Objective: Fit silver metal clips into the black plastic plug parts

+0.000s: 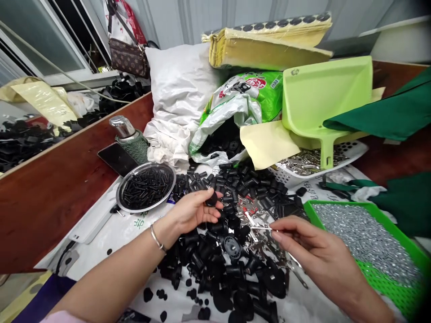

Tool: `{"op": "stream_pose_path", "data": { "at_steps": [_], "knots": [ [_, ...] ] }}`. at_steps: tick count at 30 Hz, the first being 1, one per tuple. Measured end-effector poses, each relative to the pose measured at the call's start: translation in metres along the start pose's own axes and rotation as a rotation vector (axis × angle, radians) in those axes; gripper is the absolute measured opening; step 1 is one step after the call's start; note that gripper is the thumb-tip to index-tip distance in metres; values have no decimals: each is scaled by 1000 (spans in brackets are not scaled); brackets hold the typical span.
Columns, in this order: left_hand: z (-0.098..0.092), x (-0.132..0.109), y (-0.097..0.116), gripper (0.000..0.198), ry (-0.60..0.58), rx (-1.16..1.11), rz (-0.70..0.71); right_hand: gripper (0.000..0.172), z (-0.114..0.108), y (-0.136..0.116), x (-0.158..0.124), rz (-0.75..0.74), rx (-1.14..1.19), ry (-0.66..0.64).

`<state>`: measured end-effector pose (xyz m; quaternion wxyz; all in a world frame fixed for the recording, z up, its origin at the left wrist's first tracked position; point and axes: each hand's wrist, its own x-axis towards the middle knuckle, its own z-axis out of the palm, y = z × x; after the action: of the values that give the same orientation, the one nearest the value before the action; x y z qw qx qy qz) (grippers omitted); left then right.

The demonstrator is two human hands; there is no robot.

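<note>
Pinching a thin metal pin (261, 228) shut in my right grip (313, 251), I hold what looks like a small black plastic part (211, 199) in my left grip (190, 211), above heaped black parts (215, 251); a loose pinch could drop either piece among them.

A thin silver bangle (156, 237) circles the wrist of the left hand (190, 213), near the lower middle of the frame, a plain, smooth band with no markings that can be made out. At the bottom left corner, a bit of pale pink sleeve (62, 317) shows, and just beside it is dark purple cloth (40, 300), which may or may not be worn. The right hand (303, 242), at the lower right, has short, rounded fingernails (274, 236)
</note>
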<state>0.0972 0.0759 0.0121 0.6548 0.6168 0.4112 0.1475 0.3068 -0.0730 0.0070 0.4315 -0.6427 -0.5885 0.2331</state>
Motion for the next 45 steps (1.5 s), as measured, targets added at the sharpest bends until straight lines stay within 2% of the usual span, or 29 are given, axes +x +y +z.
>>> {"op": "stream_pose_path", "data": {
  "at_steps": [2,5,8,14,22,27,35,38,45],
  "knots": [
    [13,-18,-10,46,-73,-238,-61,11,3,-10,-2,-30,3,-9],
    [26,-37,-19,41,-178,-679,-174,9,8,-24,-6,-73,11,-7],
    [34,-49,-22,38,-211,-841,-209,5,15,-35,-10,-139,18,9],
    [42,-62,-25,34,-203,-867,-146,10,31,-43,-18,-304,-26,-23],
    [44,-64,-35,25,-153,-887,-41,8,43,-42,-24,-292,-37,-4],
    [47,-63,-37,24,-151,-909,-38,7,45,-41,-25,-297,-28,28],
    [55,-67,-34,26,-108,-973,-2,19,59,-42,-44,-494,-324,108],
    [57,-70,-36,26,-81,-980,11,16,64,-43,-47,-420,-250,105],
    [60,-74,-38,29,-62,-874,122,4,66,-44,-44,-68,211,49]
  ]
}}
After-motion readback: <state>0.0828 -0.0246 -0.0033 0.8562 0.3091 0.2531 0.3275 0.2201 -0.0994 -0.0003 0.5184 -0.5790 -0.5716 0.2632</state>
